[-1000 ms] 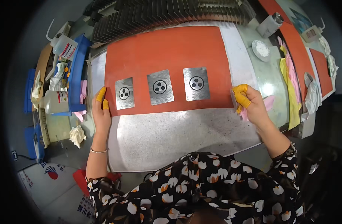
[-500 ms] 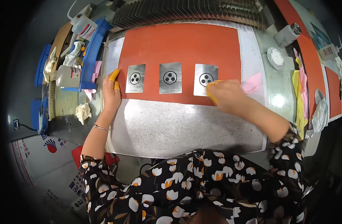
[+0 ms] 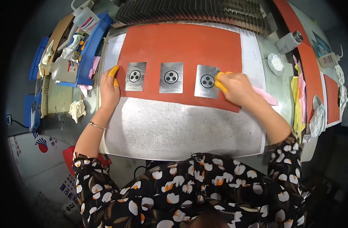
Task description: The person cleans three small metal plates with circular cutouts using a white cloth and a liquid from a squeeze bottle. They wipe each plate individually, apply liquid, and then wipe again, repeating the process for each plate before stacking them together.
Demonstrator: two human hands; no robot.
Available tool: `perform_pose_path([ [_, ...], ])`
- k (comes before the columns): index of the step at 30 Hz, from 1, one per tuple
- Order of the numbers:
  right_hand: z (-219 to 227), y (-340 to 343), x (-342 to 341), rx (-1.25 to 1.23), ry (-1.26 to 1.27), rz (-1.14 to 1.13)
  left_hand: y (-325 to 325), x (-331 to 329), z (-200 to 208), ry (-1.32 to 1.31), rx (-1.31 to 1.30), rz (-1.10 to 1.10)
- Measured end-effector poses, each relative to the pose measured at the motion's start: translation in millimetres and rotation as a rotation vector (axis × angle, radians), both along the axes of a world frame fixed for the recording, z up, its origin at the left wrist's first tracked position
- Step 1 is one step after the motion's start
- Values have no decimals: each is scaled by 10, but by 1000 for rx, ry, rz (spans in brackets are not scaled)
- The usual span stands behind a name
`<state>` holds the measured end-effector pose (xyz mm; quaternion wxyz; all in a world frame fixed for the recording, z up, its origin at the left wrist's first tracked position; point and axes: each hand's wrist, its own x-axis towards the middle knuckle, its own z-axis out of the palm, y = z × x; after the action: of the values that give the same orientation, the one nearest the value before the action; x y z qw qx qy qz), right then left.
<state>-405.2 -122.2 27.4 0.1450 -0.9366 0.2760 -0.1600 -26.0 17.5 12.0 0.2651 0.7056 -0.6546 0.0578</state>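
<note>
Three silvery metal plates lie in a row on the orange mat (image 3: 181, 41): a left plate (image 3: 139, 84), a middle plate (image 3: 171, 88) and a right plate (image 3: 204, 93). Each bears a dark ring with three dots. My left hand (image 3: 109, 89) rests at the mat's left edge, fingers extended, with yellow finger cots on. My right hand (image 3: 236, 88), also in yellow cots, has its fingers bent at the right plate's right edge. A pink cloth (image 3: 268, 97) trails out from behind that hand; the gripped part is hidden under the palm.
A dark slotted rack (image 3: 189, 13) spans the back. On the left stand a blue tray (image 3: 93, 36), a squeeze bottle (image 3: 65, 71) and a crumpled white cloth (image 3: 77, 110). To the right are a round white dish (image 3: 276, 64), a silver-capped bottle (image 3: 290, 41) and a yellow cloth (image 3: 297, 110).
My right hand has moved from the right plate's lower right corner up to its right edge. The pink cloth has shifted rightward and nearer. My left hand stays at the mat's edge.
</note>
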Motion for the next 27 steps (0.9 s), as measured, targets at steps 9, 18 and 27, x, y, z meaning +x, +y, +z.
perform_pose_path([
  [9,140,-208,115,168,191,-88,46,31,-3,11,6,11],
  [18,146,-301,100,43,200,-139,42,70,-15,20,10,-36],
  [27,210,-4,-668,430,-153,-518,-6,-2,32,41,66,-30],
])
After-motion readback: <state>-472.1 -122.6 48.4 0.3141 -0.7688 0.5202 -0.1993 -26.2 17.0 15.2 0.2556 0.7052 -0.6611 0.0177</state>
